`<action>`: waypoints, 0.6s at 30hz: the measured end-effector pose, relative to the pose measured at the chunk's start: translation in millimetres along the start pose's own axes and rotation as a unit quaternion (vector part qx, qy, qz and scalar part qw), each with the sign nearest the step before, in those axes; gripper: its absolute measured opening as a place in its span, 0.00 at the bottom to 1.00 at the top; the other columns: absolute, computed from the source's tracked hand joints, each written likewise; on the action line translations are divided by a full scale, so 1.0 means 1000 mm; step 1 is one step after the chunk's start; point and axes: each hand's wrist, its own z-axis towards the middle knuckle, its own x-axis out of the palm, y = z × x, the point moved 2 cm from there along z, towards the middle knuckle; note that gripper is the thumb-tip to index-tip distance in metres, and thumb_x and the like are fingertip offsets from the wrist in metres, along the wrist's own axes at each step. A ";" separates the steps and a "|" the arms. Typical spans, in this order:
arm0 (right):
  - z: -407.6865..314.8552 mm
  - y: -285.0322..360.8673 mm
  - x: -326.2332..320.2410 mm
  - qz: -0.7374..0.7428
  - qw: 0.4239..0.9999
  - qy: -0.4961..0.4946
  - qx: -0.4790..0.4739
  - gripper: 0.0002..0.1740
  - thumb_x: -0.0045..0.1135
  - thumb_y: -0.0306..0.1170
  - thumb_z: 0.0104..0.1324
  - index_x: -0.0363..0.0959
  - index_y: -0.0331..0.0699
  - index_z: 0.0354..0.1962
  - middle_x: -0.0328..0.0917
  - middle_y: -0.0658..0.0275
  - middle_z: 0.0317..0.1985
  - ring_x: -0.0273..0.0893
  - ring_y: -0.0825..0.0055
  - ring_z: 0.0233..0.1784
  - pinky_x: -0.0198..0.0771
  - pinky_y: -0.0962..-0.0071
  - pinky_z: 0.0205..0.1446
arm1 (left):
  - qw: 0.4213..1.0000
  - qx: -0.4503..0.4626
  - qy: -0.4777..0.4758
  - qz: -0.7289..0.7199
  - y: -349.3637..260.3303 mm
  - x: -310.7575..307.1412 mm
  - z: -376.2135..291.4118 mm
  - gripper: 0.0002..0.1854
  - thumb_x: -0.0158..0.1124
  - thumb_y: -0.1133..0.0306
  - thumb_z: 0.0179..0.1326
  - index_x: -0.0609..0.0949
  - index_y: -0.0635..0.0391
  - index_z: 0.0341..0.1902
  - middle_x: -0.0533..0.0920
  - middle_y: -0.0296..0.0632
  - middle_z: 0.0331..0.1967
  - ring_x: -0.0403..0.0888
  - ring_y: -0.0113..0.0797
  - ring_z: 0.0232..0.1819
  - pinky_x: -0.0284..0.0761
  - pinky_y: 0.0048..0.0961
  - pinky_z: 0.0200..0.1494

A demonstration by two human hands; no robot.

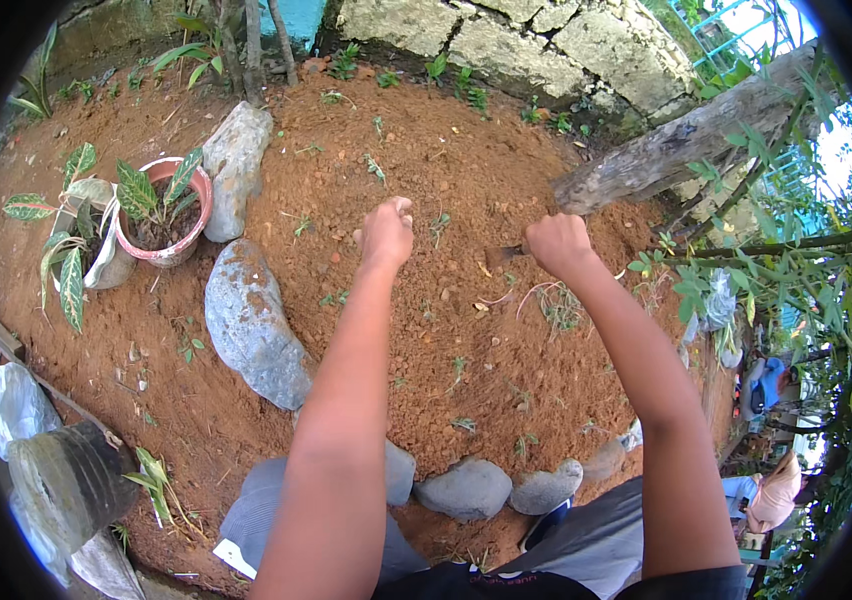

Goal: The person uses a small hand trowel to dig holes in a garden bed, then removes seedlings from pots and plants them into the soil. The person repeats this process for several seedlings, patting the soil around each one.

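My left hand (387, 234) is above the brown soil bed (411, 330) with its fingers curled. Its palm side is hidden, so whether it holds something small cannot be told. My right hand (559, 244) grips the handle of a small hand trowel (502, 256), whose rusty blade points left, close to the soil. Most of the handle is hidden in the fist. Small green seedlings stand about the bed, one seedling (438, 225) between my hands and another seedling (374, 168) beyond the left one. Below the right hand lies a clump of pulled weeds (561, 306).
Rocks edge the bed, including a large grey rock (253, 322) and a rock (465, 489) near my legs. Potted plants in a red-rimmed pot (197, 232) stand left. A weathered log (666, 161) slants in from the right. A person (771, 491) is far right.
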 end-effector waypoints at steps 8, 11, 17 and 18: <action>-0.063 -0.029 0.034 0.117 0.990 -0.054 0.064 0.09 0.54 0.37 0.58 0.79 0.44 0.29 0.81 0.56 0.28 0.81 0.61 0.34 0.75 0.65 0.35 | 0.982 0.104 0.057 0.145 -0.015 0.015 -0.036 0.11 0.60 0.67 0.57 0.81 0.45 0.45 0.82 0.39 0.42 0.77 0.40 0.49 0.61 0.41 0.55; -0.095 -0.040 0.035 0.164 0.980 -0.069 0.090 0.09 0.53 0.39 0.60 0.79 0.46 0.30 0.80 0.55 0.27 0.81 0.59 0.34 0.75 0.64 0.35 | 0.962 0.174 0.089 0.191 -0.025 0.043 -0.051 0.11 0.59 0.66 0.57 0.81 0.45 0.44 0.82 0.40 0.40 0.76 0.40 0.48 0.59 0.40 0.53; -0.136 -0.068 0.020 0.203 0.975 -0.043 0.077 0.10 0.56 0.40 0.58 0.80 0.49 0.34 0.80 0.58 0.26 0.80 0.60 0.31 0.74 0.63 0.34 | 0.929 0.190 0.180 0.262 -0.026 0.090 -0.053 0.12 0.60 0.68 0.57 0.81 0.46 0.46 0.81 0.38 0.43 0.73 0.38 0.51 0.58 0.39 0.52; -0.135 -0.067 0.019 0.203 0.975 -0.039 0.074 0.10 0.57 0.40 0.57 0.80 0.50 0.35 0.80 0.58 0.26 0.80 0.61 0.31 0.74 0.63 0.34 | 0.926 0.190 0.187 0.268 -0.024 0.095 -0.054 0.12 0.60 0.68 0.57 0.81 0.46 0.46 0.81 0.39 0.43 0.73 0.38 0.52 0.58 0.39 0.52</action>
